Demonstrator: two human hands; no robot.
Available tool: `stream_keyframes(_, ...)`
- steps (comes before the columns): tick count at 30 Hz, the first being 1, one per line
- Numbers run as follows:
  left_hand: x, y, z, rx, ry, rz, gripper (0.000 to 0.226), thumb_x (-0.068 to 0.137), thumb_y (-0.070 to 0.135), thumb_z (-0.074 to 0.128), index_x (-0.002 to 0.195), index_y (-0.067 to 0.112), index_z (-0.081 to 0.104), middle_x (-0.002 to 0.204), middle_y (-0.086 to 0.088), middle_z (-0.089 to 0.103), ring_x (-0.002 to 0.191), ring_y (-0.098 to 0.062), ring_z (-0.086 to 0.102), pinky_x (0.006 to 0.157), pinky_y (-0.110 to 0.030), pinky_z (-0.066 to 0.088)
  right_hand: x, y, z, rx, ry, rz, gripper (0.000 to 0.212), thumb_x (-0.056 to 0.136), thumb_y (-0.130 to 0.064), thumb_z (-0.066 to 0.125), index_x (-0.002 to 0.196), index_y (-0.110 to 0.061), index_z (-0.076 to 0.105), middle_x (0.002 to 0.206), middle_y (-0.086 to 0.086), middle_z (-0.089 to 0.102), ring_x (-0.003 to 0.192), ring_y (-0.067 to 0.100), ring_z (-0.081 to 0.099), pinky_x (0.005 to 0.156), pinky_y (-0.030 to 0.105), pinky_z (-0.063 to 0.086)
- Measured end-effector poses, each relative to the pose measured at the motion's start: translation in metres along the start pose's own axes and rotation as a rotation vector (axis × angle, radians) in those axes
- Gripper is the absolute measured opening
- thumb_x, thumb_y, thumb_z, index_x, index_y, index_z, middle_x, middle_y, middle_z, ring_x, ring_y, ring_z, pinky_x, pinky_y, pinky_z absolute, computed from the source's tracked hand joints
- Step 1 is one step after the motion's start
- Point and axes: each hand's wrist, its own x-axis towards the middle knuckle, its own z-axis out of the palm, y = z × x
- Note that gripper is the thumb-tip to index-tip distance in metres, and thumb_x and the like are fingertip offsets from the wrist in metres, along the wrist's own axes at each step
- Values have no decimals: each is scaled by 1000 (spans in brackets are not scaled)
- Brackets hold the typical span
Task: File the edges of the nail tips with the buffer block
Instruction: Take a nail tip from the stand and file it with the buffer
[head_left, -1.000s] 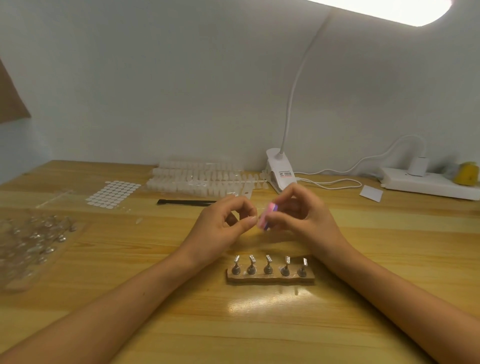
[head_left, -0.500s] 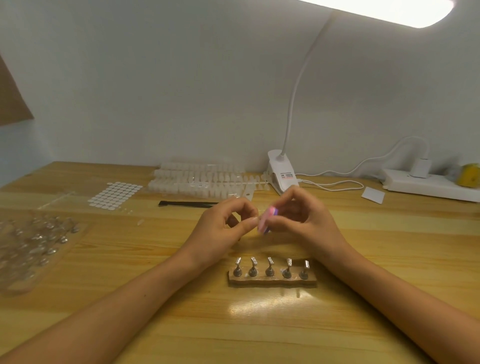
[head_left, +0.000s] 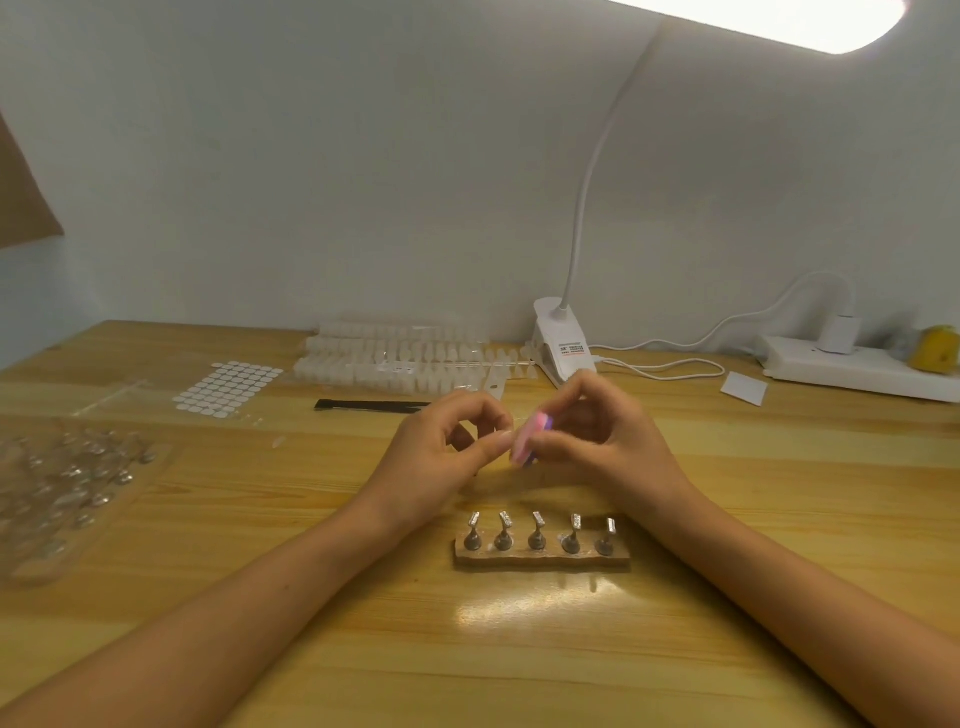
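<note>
Hardly anything has moved since the earlier frames: both hands stay raised close together above the light wooden surface (head_left: 779, 493), and only the block's tilt changes slightly.

The right hand (head_left: 608, 441) has its grip clamped on the small pink buffer block with a purple layer (head_left: 530, 439), with its fingers curled around the block's far side. The left hand (head_left: 441, 452) meets it from the other side. Its thumb and forefinger are pinched together against the block's pink face. A small pale nail tip (head_left: 503, 434) is just visible in that grip, though its outline is hard to make out.

Just in front of the hands lies a brown wooden holder strip (head_left: 543, 558) carrying five upright metal stands (head_left: 537, 535) in a row.

Behind the hands lie rows of translucent nail tip strips (head_left: 405, 358), a thin black tool (head_left: 371, 405) and a sheet of white oval stickers (head_left: 228, 387). A clear plastic bag of small metal pieces (head_left: 67, 483) sits at the left edge. A white clip lamp (head_left: 563, 343) stands at the back, and a white power strip (head_left: 857, 366) lies to the right.
</note>
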Motion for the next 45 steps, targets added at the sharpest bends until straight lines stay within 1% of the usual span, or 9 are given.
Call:
stream_keyframes(9, 0, -1, 1, 36, 16, 18, 6, 89, 18, 66, 83, 21, 66, 84, 12, 58, 72, 3, 51, 65, -10, 43, -1, 0, -4, 78, 120, 8, 27, 80, -17, 73, 96, -5, 55, 93, 9, 76, 87, 21, 75, 74, 30, 61)
stream_keyframes(13, 0, -3, 0, -15, 26, 1, 4, 90, 19, 66, 86, 18, 66, 83, 10, 60, 71, 0, 51, 64, -16, 44, -1, 0, 1, 7, -85, 49, 28, 77, -15, 76, 94, -5, 57, 92, 12, 76, 87, 23, 75, 76, 35, 62)
stream_keyframes(17, 0, -2, 1, 14, 11, 17, 7, 89, 19, 66, 83, 22, 66, 83, 13, 59, 71, 3, 51, 64, -14, 45, 0, 0, -4, 52, 106, 5, 30, 77, -21, 74, 94, -6, 56, 92, 10, 76, 86, 21, 75, 76, 32, 62)
stream_keyframes(20, 1, -3, 0, -5, 18, 14, 6, 89, 19, 66, 83, 19, 66, 80, 16, 59, 69, 2, 51, 64, -15, 44, -1, 1, 0, 7, -92, 58, 27, 77, -14, 77, 93, -6, 57, 92, 13, 76, 86, 24, 75, 76, 37, 62)
stream_keyframes(24, 1, -3, 0, 4, 14, 6, 7, 89, 21, 66, 83, 24, 66, 82, 15, 59, 71, 2, 52, 63, -15, 45, -1, 0, -3, 47, 76, 17, 29, 76, -22, 75, 94, -6, 56, 92, 10, 76, 85, 22, 75, 75, 32, 62)
stream_keyframes(28, 1, -3, 0, 7, 23, 11, 6, 89, 19, 66, 83, 21, 66, 82, 13, 59, 70, 1, 51, 63, -14, 44, -1, 0, 1, -6, -95, 64, 25, 79, -9, 77, 93, -5, 56, 91, 12, 76, 85, 22, 76, 73, 30, 61)
stream_keyframes(32, 1, -3, 1, 14, 16, 3, 7, 89, 21, 66, 83, 24, 66, 84, 12, 58, 71, 3, 51, 62, -12, 44, -1, -1, -4, 48, 96, 36, 25, 80, -15, 74, 94, -6, 56, 91, 9, 76, 85, 20, 75, 72, 27, 61)
stream_keyframes(35, 1, -3, 0, -20, 22, 3, 5, 90, 19, 65, 85, 19, 66, 81, 15, 59, 70, 1, 52, 62, -14, 44, -1, -1, 1, -35, -95, 75, 23, 80, -6, 76, 93, -5, 57, 92, 12, 76, 86, 21, 75, 74, 33, 62)
stream_keyframes(45, 0, -3, 0, -3, 11, 3, 4, 89, 20, 66, 86, 21, 67, 83, 12, 59, 70, 1, 52, 62, -14, 44, -2, -4, 0, 34, 8, 31, 29, 77, -16, 75, 94, -4, 56, 91, 11, 76, 85, 21, 75, 74, 29, 61)
